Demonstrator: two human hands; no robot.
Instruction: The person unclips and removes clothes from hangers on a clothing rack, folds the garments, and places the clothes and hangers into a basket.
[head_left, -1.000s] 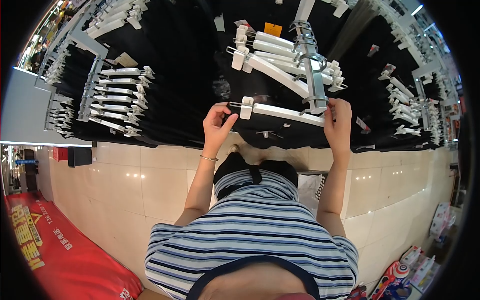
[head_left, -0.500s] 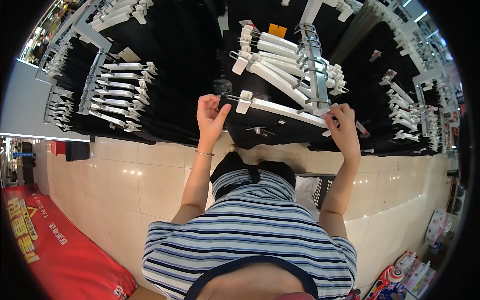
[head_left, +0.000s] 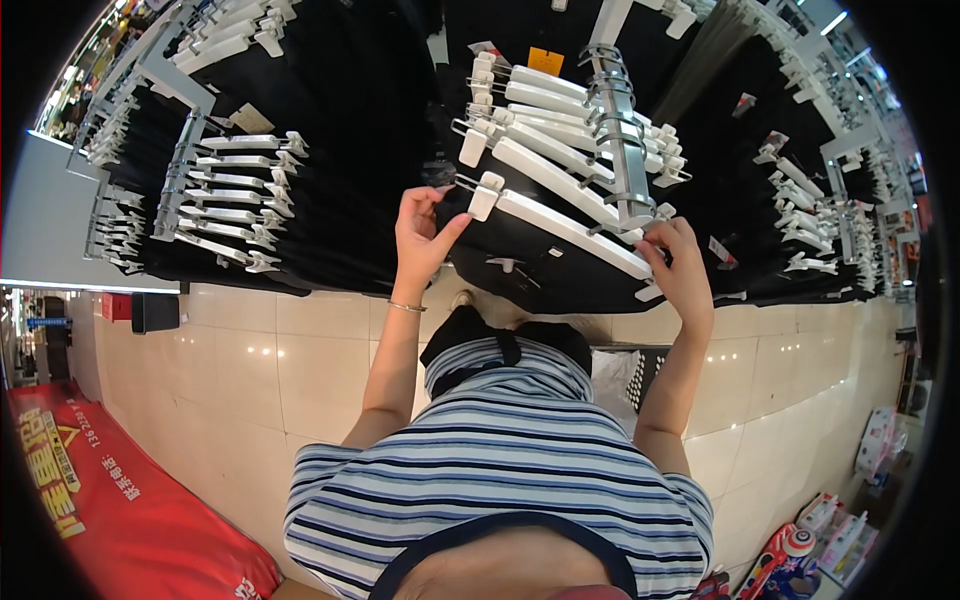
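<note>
- Front white hanger (head_left: 575,232) sits below the end of the metal rail (head_left: 632,188), tilted, its right end lower; black garment (head_left: 590,282) hangs from it.
- Left hand (head_left: 428,238): at hanger's left clip (head_left: 486,198), thumb and index finger parted around dark cloth; can't tell if gripping.
- Right hand (head_left: 682,262): fingers bunched at hanger's right end, just beside rail tip; can't tell what they pinch.
- More white hangers (head_left: 560,186) behind, on same rail.

White clip hanger (head_left: 573,233), slanting, black garment (head_left: 580,284) hanging below
</note>
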